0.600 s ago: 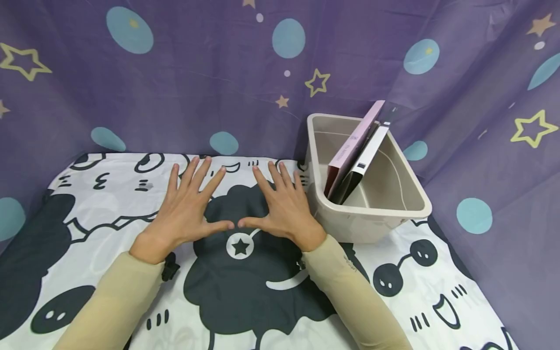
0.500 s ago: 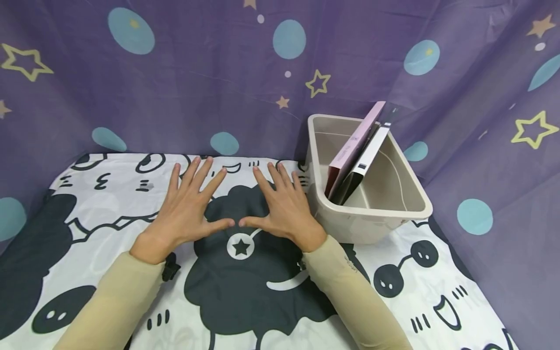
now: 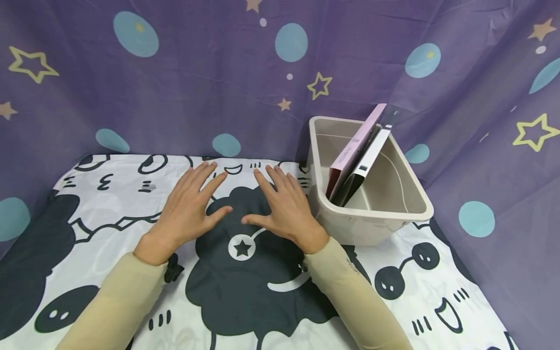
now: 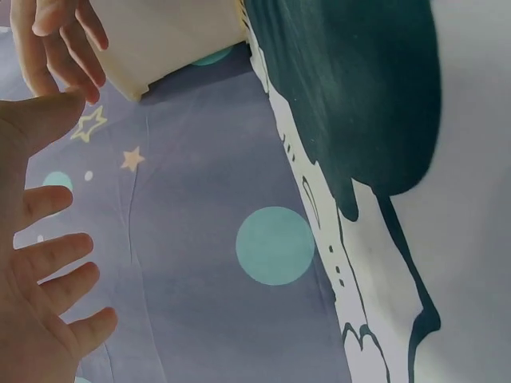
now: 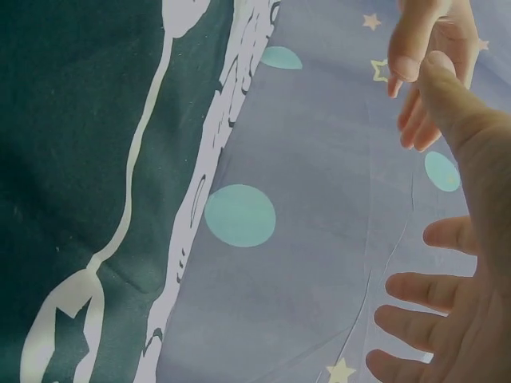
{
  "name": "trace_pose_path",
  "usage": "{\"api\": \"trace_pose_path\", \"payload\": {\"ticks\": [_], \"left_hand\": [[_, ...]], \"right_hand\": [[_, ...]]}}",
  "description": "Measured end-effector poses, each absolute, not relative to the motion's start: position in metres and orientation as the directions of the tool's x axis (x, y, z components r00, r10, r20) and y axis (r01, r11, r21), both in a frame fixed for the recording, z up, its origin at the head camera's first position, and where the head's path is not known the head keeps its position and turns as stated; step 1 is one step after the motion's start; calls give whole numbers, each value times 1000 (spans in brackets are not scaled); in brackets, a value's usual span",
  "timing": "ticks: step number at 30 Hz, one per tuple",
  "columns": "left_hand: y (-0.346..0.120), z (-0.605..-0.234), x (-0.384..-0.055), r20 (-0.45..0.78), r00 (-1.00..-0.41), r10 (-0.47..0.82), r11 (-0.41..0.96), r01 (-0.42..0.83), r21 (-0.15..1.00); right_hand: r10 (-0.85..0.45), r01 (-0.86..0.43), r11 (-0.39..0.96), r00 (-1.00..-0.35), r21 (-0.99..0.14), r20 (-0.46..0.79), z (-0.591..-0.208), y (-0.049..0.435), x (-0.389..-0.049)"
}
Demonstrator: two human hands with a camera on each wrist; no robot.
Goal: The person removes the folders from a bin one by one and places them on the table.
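Observation:
My left hand (image 3: 183, 209) and right hand (image 3: 286, 206) hover over the patterned cloth (image 3: 245, 301), backs up, fingers extended and nothing held. Their thumbs point toward each other with a small gap between the tips. In the left wrist view the left hand (image 4: 40, 263) shows its spread fingers from the side, with the other hand beyond it. The right wrist view likewise has the right hand (image 5: 463, 295) with bare fingers. Nearest to the right hand is a beige plastic bin (image 3: 372, 226), holding a pink-spined binder (image 3: 354, 143) and a white-and-black one (image 3: 369, 158), both leaning.
A purple curtain (image 3: 197, 78) with stars and blue ovals hangs behind the cloth and along its right side. The bin stands at the back right, close to the curtain. A black strap piece (image 3: 173, 268) shows under the left wrist.
The thumbs have drawn slightly apart and lifted, and the fingers of both hands have come closer together. The whole head view has shifted slightly; the bin and binders stay put.

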State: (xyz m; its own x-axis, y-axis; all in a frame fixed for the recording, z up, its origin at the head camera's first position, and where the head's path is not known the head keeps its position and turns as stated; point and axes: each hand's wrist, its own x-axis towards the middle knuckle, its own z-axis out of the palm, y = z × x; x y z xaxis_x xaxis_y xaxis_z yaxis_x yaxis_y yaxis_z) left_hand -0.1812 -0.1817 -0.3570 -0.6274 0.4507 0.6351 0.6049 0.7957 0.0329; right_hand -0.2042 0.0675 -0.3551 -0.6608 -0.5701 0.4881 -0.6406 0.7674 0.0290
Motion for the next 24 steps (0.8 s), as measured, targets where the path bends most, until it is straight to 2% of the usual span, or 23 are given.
{"api": "trace_pose_path", "payload": {"ticks": [24], "left_hand": [[-174,-348,-174,663,-624,414,775,623,103]], "right_hand": [[-557,-708,706,-548,9,624,-345,70,-197]]}}
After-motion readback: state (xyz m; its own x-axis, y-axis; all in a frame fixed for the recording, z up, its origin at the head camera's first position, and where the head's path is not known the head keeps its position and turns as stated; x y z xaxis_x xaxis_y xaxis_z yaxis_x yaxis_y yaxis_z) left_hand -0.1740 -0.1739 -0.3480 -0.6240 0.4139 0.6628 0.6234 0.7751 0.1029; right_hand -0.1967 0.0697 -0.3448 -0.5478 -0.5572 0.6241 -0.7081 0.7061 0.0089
